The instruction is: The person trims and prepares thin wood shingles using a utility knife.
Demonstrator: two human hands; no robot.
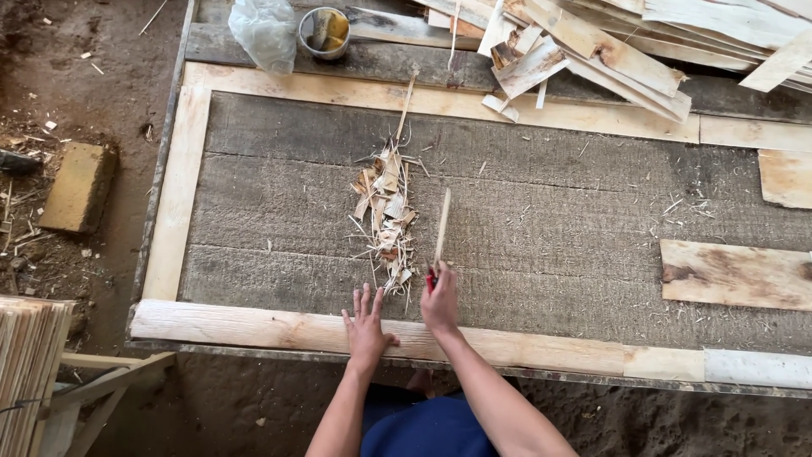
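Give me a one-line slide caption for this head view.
Left hand flat on the wooden workbench, right hand holding a thin wood strip beside a pile of shavings.

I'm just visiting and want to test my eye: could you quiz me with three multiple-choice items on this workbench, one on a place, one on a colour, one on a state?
1. Where is the tin?
A. far left edge of the bench
B. on the ground
C. beside the right hand

2. What colour is the tool at the right hand?
A. blue
B. red
C. green

3. How is the left hand?
A. clenched
B. gripping a plank
C. flat, fingers spread

Answers:
A, it stands by the plastic bag.
B, red shows beside the stick.
C, the palm rests on the border board near the shavings.
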